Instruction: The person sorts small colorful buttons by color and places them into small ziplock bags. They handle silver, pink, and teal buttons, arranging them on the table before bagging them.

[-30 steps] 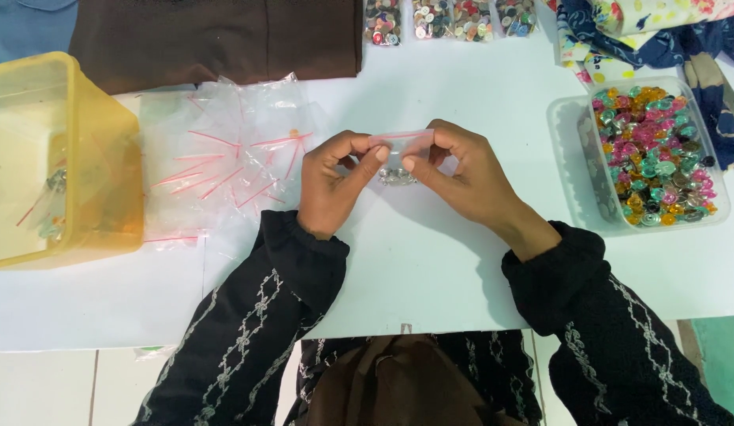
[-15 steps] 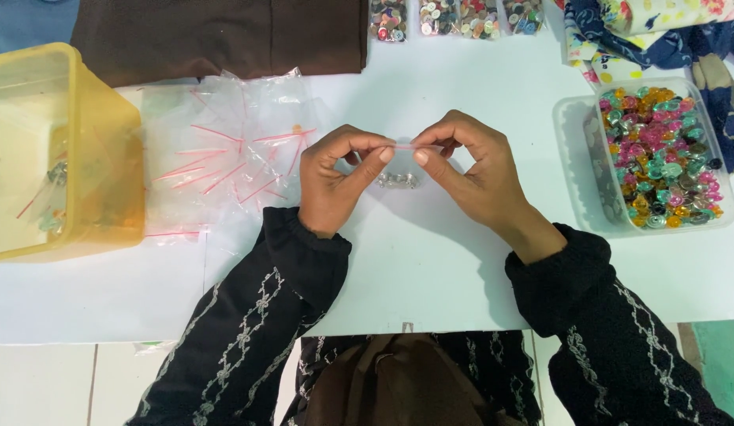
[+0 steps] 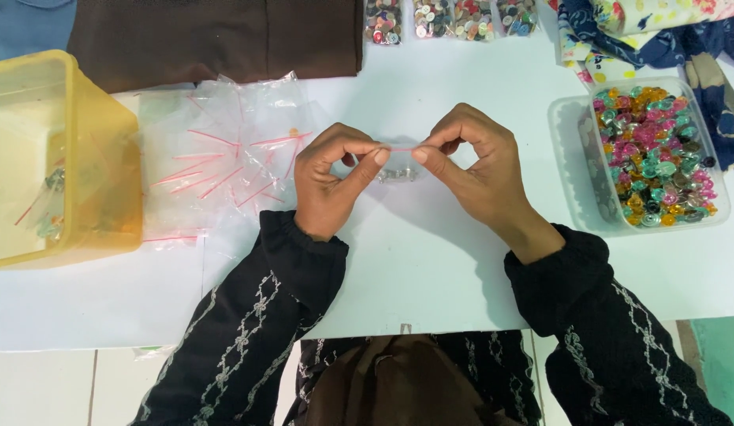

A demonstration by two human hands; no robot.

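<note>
- Pinching from both ends, the left hand (image 3: pixel 331 180) and the right hand (image 3: pixel 473 170) hold a small clear plastic zip bag with a red seal strip (image 3: pixel 398 162) just above the white table (image 3: pixel 430 260).
- The bag's top edge runs left to right between the two thumb-and-forefinger pinches; its pouch, with a few small pieces inside, hangs below, towards the person.
- Both hands are closed on the strip, equally near; the other fingers curl loosely.
- Left of the hands lies a loose pile of empty clear zip bags (image 3: pixel 225 166), then a yellow translucent plastic tub (image 3: pixel 107 189).
- Right sits a clear rectangular tray of multicoloured shiny buttons (image 3: pixel 659 158), well apart.
- Nothing lies between the hands.
</note>
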